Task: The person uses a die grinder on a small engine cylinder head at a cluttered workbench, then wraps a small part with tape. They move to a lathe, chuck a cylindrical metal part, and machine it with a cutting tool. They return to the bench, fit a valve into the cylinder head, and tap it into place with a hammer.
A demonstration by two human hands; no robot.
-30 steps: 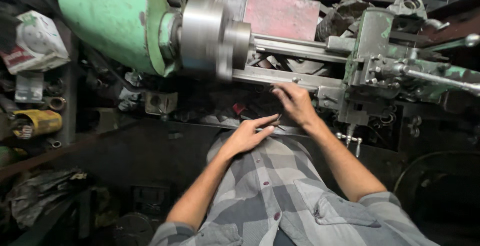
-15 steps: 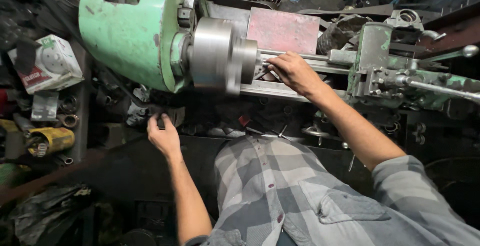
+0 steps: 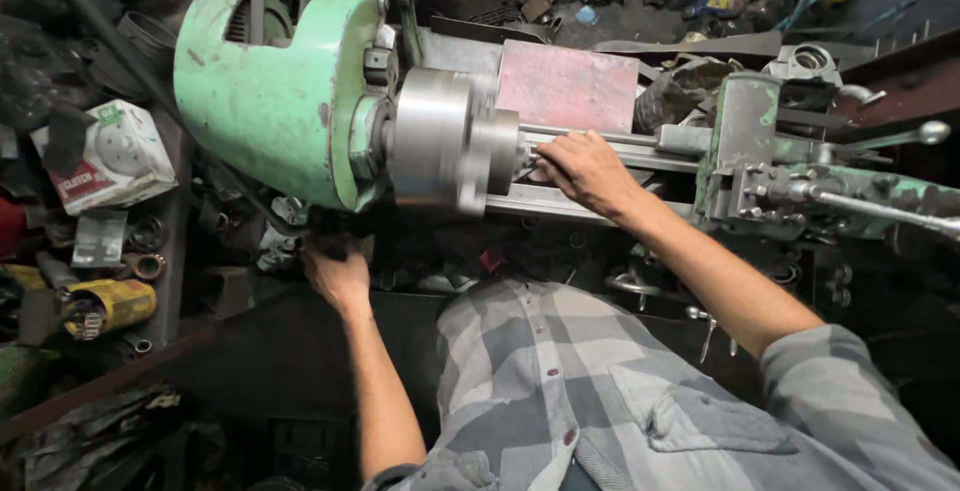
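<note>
Lathe chuck (image 3: 445, 141), big steel one, sits right at the middle of the machine, bolted up against the green headstock (image 3: 270, 91) and blurred like it's spinning. The person's right hand (image 3: 585, 171) is laid on the bed rails (image 3: 640, 156) just beside the chuck face, fingers reaching in toward the jaws; whether they're pinching something there or just resting, I honestly can't tell, the fingertips are lost against the metal. Left hand (image 3: 338, 276) is down under the front edge of the headstock, fingers curled up into the dark clutter there, looks closed around something but what it is stays hidden.

Off at the right end of the bed there's the green carriage (image 3: 750, 146) with a long chrome handle (image 3: 885, 209) sticking out toward the right edge. Behind the bed, a flat pinkish-red plate (image 3: 565, 86) leans at the back. Over on the left shelf sit a white carton (image 3: 115, 156) and a yellow can (image 3: 110, 303) lying on its side, well apart from both hands. Grey plaid shirt (image 3: 560, 381) fills the bottom.
</note>
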